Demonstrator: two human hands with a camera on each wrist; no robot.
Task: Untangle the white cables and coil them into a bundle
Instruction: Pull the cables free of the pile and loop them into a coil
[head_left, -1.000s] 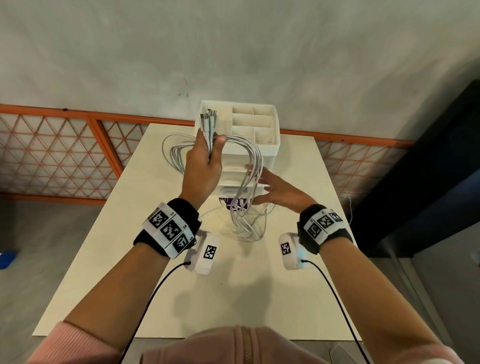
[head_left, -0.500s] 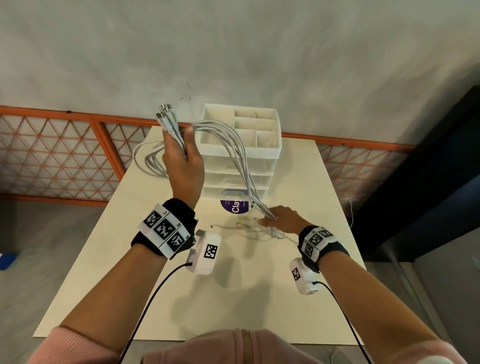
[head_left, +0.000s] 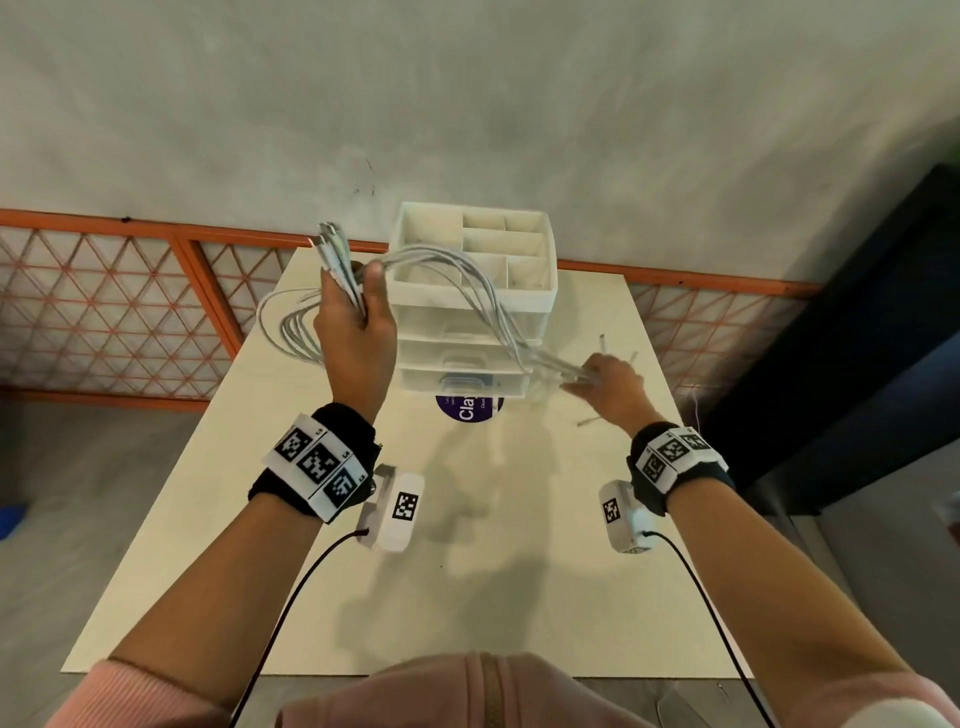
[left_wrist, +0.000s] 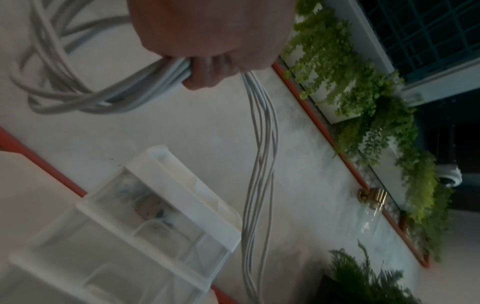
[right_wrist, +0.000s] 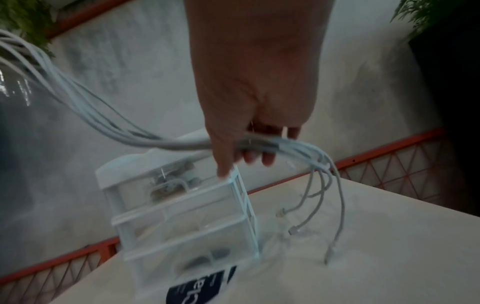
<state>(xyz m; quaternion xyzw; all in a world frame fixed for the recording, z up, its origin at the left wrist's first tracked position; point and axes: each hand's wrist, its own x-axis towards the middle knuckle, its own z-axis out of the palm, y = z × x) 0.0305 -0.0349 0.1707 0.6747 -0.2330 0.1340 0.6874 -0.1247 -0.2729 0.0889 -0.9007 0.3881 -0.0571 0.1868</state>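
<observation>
The white cables (head_left: 467, 283) hung in the air above the table (head_left: 493, 571), stretched in front of the drawer organizer (head_left: 470, 322); one loop of them hung past my left side, over the table's left edge; their free plug ends (right_wrist: 319, 207) dangled at the right, near the right edge. The near half of the table lay bare. My left hand (head_left: 356, 332) gripped the cables tightly; my right hand (head_left: 608, 382) closed its fingers around the other end.

Pink sleeves (head_left: 140, 691) end below bare forearms; black wristbands (head_left: 332, 452) carry white tags printed with black square codes (three apiece), with white camera pods (head_left: 392, 512) trailing black cables (head_left: 291, 613).
</observation>
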